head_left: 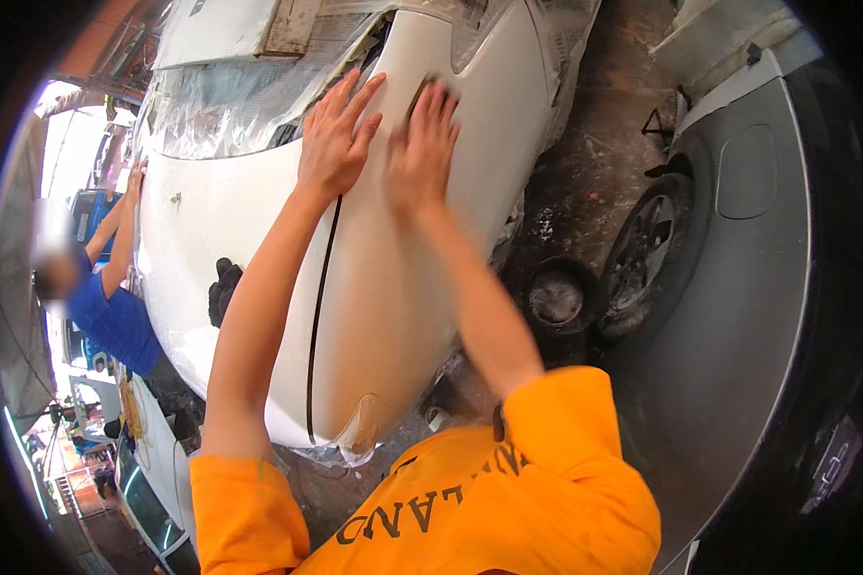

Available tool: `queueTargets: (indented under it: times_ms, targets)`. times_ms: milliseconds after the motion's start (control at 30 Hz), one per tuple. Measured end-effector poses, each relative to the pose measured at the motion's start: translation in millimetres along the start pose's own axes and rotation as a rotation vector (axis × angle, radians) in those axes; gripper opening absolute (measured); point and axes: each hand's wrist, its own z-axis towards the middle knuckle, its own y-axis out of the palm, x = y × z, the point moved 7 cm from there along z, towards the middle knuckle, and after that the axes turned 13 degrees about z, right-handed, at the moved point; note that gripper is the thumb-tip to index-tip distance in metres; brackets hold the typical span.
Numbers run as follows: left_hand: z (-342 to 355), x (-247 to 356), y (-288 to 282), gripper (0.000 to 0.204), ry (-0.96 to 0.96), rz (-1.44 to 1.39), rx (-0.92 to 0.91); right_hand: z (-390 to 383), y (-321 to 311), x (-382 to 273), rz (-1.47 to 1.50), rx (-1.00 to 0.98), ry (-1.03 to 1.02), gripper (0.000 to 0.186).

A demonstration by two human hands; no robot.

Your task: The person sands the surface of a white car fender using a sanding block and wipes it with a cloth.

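Note:
My left hand lies with its fingers spread on the white car body, just right of the dark panel gap, and holds nothing. Close beside it, my right hand presses on the same car's side panel. Motion blurs this hand. A dark flat pad shows along its fingertips; most of it is hidden under the fingers, so I cannot tell its exact kind. The panel below both hands has a dull beige patch.
Clear plastic film covers the car's glass. A black object lies on the white panel. At the left, a person in a blue shirt reaches onto the car. A dark bucket stands by the grey car's wheel at right.

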Motion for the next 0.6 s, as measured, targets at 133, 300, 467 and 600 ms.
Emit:
queueTargets:
  times_ms: [133,300,467,600]
  targets:
    - [-1,-3,3,0.048,-0.005,0.016,0.034,-221,18,-43,0.070,-0.154,0.042,0.080]
    - [-3,-10,6,0.049,-0.010,-0.005,0.075,-42,11,11,-0.019,-0.027,0.072,0.076]
    - [-9,-13,9,0.048,-0.042,0.019,0.042,-74,20,-12,0.009,-0.041,0.013,0.075]
    - [-1,-6,8,0.047,-0.030,-0.042,0.084,-258,29,-28,0.015,-0.174,-0.043,0.075]
